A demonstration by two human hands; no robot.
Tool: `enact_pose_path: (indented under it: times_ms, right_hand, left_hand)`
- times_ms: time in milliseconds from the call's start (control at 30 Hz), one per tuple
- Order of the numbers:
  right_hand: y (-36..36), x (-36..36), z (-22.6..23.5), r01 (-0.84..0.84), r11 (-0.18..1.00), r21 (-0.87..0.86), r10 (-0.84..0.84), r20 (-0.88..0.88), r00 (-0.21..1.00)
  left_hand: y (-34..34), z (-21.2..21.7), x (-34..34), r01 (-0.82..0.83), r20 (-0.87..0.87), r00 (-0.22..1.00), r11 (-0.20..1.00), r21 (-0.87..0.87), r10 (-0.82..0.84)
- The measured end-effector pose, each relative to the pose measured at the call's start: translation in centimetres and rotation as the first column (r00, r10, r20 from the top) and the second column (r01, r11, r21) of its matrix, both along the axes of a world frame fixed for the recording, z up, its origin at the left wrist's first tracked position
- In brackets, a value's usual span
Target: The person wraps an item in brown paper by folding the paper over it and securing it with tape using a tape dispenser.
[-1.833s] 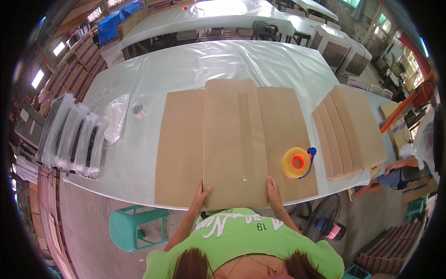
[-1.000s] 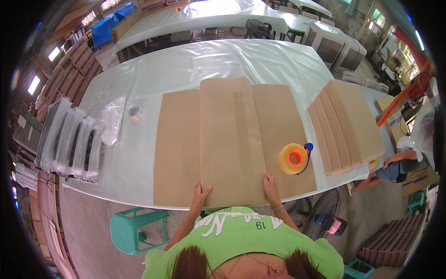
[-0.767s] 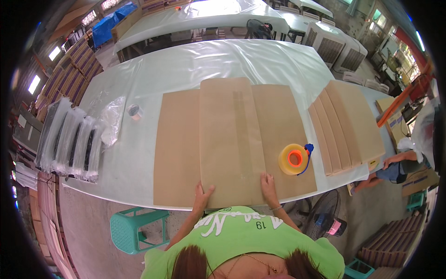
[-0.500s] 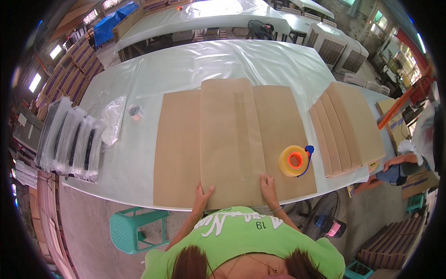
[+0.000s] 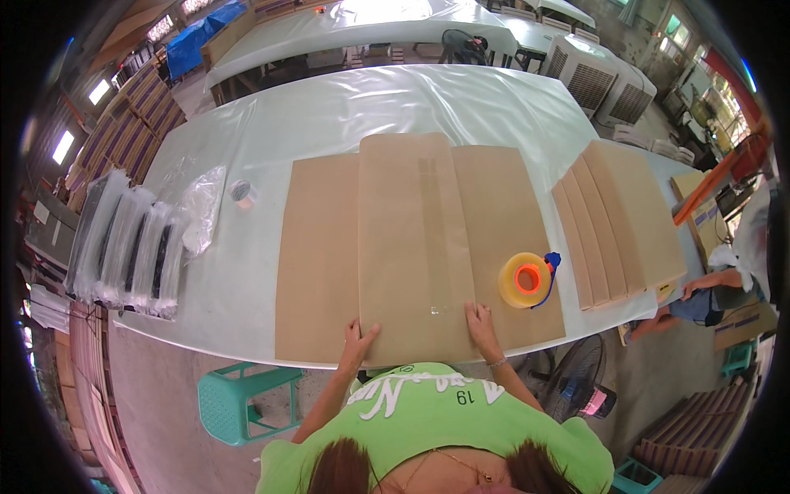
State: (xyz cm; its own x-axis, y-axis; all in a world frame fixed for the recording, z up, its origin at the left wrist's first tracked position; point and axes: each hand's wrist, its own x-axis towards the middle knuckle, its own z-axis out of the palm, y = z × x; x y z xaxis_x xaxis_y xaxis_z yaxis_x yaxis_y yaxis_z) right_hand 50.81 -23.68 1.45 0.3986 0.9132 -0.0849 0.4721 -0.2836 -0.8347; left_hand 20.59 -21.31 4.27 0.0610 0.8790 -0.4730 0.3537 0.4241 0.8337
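A long brown cardboard carton [image 5: 399, 239], folded flat with a strip of clear tape along its length, lies in front of me. Beneath it, a wider cardboard sheet [image 5: 317, 255] shows on both sides. At the carton's near left edge my left hand [image 5: 359, 344] grips it, thumb on top. My right hand [image 5: 482, 328] holds the opposite edge, fingers curled against the side. Just to the right, on the sheet, rests a yellow tape roll [image 5: 508, 280] with an orange core and a blue piece at its rim. Neither hand touches it.
The table [image 5: 354, 103] has a pale plastic cover. Several plastic-wrapped items [image 5: 132, 255], a clear bag [image 5: 204, 210] and a small tape roll [image 5: 242, 194] lie left. Folded cartons [image 5: 625, 222] are stacked right. A green stool [image 5: 239, 403] and a fan [image 5: 580, 375] stand below the near edge.
The view has shifted slightly. Both hands stay at the carton's near edges, and a small shiny spot now shows at the tape's near end.
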Motion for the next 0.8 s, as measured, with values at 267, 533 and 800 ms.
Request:
enact_pose_path:
  times_ms: [267,533,800]
  right_hand:
    - [0.4,0.8,0.9,-0.092,0.989,-0.117,0.088,-0.039,0.995]
    - [0.6,0.2,-0.1,0.001,0.996,-0.090,0.002,0.033,0.999]
    - [1.0,-0.5,1.9,0.032,0.995,-0.098,-0.024,0.079,0.997]
  left_hand:
    - [1.3,-2.4,-0.9,0.005,0.008,1.000,0.998,-0.068,-0.004]
    - [0.5,0.9,0.6,-0.039,-0.050,0.998,0.999,-0.008,0.039]
    - [0.6,0.9,0.8,-0.104,-0.039,0.994,0.994,0.035,0.105]
